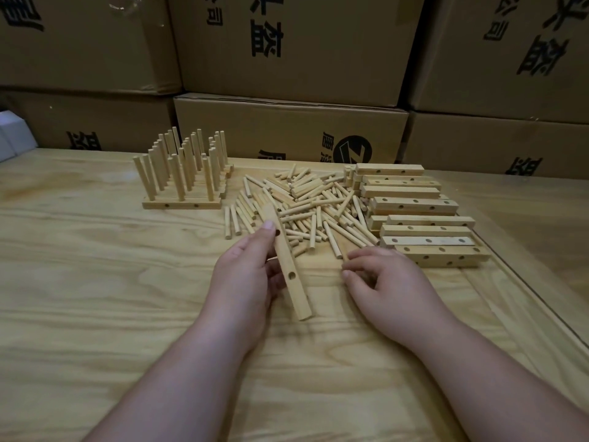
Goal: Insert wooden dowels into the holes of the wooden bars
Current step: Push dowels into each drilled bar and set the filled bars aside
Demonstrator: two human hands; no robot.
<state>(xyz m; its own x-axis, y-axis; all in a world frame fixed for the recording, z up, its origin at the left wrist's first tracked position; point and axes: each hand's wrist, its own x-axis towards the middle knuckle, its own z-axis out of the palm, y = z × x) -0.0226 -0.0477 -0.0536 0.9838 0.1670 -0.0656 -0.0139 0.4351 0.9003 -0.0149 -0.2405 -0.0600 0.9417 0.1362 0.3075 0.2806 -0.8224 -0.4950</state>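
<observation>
My left hand [245, 282] grips a wooden bar [288, 269] with round holes in it. The bar is tilted, its far end over the dowel pile and its near end just above the table. My right hand [389, 285] lies at the near edge of the pile of loose dowels [312, 202]. Its curled fingertips touch the end of one dowel [338, 247]; whether they pinch it I cannot tell. A stack of bare bars [414, 215] lies to the right of the pile. Finished bars with upright dowels [181, 173] stand at the back left.
The work lies on a pale wooden table [95, 282]. Stacked cardboard boxes [287, 132] form a wall right behind it. A white object [12, 135] sits at the far left edge. A raised strip [526, 282] runs diagonally along the table's right side.
</observation>
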